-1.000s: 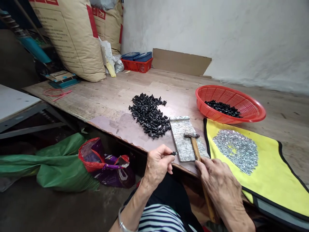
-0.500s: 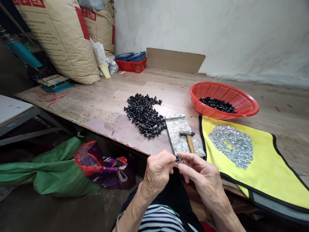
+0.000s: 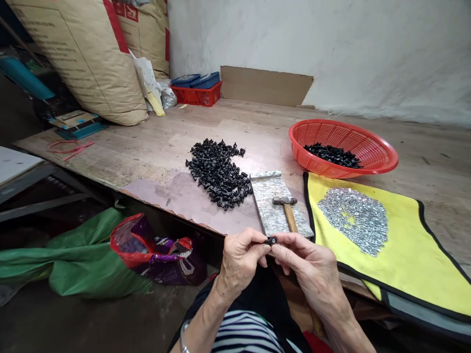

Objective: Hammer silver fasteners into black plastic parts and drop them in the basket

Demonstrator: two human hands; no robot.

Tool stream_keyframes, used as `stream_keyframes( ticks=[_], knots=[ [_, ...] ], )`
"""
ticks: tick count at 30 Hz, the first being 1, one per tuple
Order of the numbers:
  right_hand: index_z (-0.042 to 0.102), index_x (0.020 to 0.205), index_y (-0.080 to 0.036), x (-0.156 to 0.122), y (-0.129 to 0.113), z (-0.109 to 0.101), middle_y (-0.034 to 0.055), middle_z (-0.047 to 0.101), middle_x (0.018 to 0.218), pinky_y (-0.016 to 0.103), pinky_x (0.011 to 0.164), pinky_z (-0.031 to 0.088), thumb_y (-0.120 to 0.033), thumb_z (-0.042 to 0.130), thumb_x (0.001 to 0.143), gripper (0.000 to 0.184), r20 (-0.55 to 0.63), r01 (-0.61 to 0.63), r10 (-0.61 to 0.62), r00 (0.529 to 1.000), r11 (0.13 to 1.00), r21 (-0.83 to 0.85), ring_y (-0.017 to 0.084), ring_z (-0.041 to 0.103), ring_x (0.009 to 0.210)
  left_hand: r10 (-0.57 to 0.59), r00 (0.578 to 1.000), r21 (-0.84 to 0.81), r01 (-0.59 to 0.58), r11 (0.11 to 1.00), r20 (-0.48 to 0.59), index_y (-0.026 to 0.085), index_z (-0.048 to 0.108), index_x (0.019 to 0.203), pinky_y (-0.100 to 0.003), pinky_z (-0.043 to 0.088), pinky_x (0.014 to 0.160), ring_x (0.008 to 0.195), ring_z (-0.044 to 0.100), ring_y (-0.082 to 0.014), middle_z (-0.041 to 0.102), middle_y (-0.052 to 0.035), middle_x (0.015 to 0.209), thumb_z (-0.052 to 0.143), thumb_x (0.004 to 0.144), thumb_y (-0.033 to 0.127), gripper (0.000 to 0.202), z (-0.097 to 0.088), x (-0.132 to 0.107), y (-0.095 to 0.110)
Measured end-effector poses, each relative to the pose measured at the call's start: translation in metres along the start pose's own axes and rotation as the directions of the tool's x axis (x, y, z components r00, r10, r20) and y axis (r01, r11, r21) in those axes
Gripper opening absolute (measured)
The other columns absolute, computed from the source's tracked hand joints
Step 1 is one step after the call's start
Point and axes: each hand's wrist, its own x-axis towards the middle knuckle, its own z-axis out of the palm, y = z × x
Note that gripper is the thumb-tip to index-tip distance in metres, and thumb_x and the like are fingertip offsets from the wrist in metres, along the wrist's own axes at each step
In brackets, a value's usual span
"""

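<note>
Between my two hands, just off the table's front edge, is a small black plastic part [image 3: 271, 241] with a shiny spot on it. My left hand [image 3: 241, 260] pinches its left end between thumb and forefinger. On the other end, the thumb and forefinger of my right hand [image 3: 311, 267] close in a pinch; whether a tiny metal piece is in them too is hidden. Right beyond my fingers lies a worn metal plate [image 3: 270, 206] bearing a hammer [image 3: 289, 211] with a wooden handle. A heap of similar black parts [image 3: 219, 171] spreads left of the plate.
Small silvery metal pieces [image 3: 355, 220] cover part of a yellow cloth [image 3: 415, 260] at the right. Behind it, a red plastic basket [image 3: 379, 152] holds more black parts. Large paper sacks [image 3: 81, 59] and a red crate [image 3: 200, 95] stand farther back. Bags [image 3: 128, 245] lie below the table's edge.
Right thumb and forefinger have closed onto the black part, which has turned a little so its shiny spot shows. The view has shifted slightly; the hammer and heaps stay put.
</note>
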Motion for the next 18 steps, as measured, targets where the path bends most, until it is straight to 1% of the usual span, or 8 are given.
stream_keyframes(
  ticks=[4,9,11,13,14,15,17,18],
  knots=[
    [0.066,0.082,-0.013,0.005,0.004,-0.001,-0.0013,0.056,0.053,0.019,0.041,0.035,-0.04,0.071,0.065,0.032,0.022,-0.05,0.049,0.999,0.998,0.027,0.007,0.044,0.043,-0.192,0.981,-0.095,0.188,0.978,-0.034,0.014,0.058,0.067,-0.021,0.041,0.039,0.038,0.054,-0.0117,0.057,0.0017,0.049,0.063,0.07,0.016,0.006,0.004,0.0,0.0],
    [0.063,0.069,-0.013,0.009,0.004,-0.002,-0.002,0.052,0.047,0.019,0.037,0.029,-0.046,0.065,0.071,0.033,0.059,-0.053,0.057,0.997,0.995,-0.08,0.006,0.04,0.038,-0.248,0.966,-0.102,0.24,0.965,-0.074,0.014,0.056,0.065,-0.02,0.039,0.038,0.036,0.051,-0.01,0.054,0.0027,0.046,0.062,0.067,0.016,0.007,0.01,-0.002,0.0],
    [0.062,0.066,-0.014,0.014,-0.008,-0.008,-0.0017,0.051,0.046,0.02,0.037,0.031,-0.044,0.064,0.071,0.031,0.059,0.008,0.001,0.998,0.989,-0.148,0.007,0.041,0.037,-0.245,0.965,-0.131,0.231,0.964,-0.097,0.015,0.058,0.076,-0.02,0.039,0.037,0.036,0.049,-0.0092,0.055,0.0033,0.052,0.062,0.066,0.017,0.011,0.013,-0.003,-0.001],
    [0.063,0.068,-0.014,0.028,-0.03,-0.022,-0.0006,0.053,0.048,0.022,0.04,0.037,-0.04,0.065,0.071,0.026,-0.045,0.155,-0.166,0.985,0.969,-0.193,0.009,0.046,0.04,-0.25,0.961,-0.152,0.232,0.961,-0.115,0.016,0.058,0.09,-0.02,0.039,0.037,0.037,0.048,-0.0084,0.055,0.0041,0.059,0.062,0.065,0.017,0.025,0.015,-0.005,0.0],
    [0.064,0.071,-0.014,0.039,-0.043,-0.033,0.0003,0.055,0.051,0.022,0.041,0.039,-0.038,0.066,0.07,0.023,-0.147,0.26,-0.296,0.944,0.939,-0.225,0.009,0.048,0.042,-0.252,0.96,-0.141,0.235,0.962,-0.119,0.016,0.057,0.093,-0.02,0.039,0.037,0.037,0.048,-0.0082,0.055,0.0044,0.06,0.061,0.066,0.017,0.028,0.016,-0.007,0.0],
    [0.064,0.072,-0.014,0.053,-0.057,-0.045,0.0017,0.056,0.055,0.023,0.043,0.04,-0.035,0.066,0.07,0.021,-0.256,0.352,-0.419,0.871,0.897,-0.268,0.01,0.05,0.046,-0.248,0.962,-0.108,0.236,0.966,-0.117,0.017,0.057,0.093,-0.02,0.039,0.038,0.038,0.048,-0.008,0.055,0.0044,0.06,0.061,0.066,0.016,0.027,0.016,-0.008,0.0],
    [0.065,0.083,-0.008,0.085,-0.084,-0.073,0.0058,0.058,0.063,0.025,0.046,0.042,-0.03,0.063,0.072,0.025,-0.421,0.484,-0.639,0.644,0.766,-0.423,0.01,0.051,0.049,-0.204,0.973,0.019,0.207,0.978,-0.109,0.017,0.059,0.085,-0.02,0.039,0.04,0.041,0.048,-0.008,0.054,0.0033,0.06,0.059,0.068,0.015,0.017,0.014,-0.01,0.0],
    [0.065,0.09,-0.005,0.1,-0.096,-0.087,0.0088,0.06,0.067,0.025,0.046,0.042,-0.032,0.056,0.077,0.031,-0.417,0.451,-0.692,0.589,0.71,-0.54,0.009,0.049,0.048,-0.161,0.981,0.106,0.173,0.979,-0.11,0.016,0.059,0.08,-0.02,0.039,0.042,0.043,0.049,-0.008,0.054,0.0026,0.06,0.059,0.069,0.015,0.011,0.012,-0.011,0.0]
  ],
)
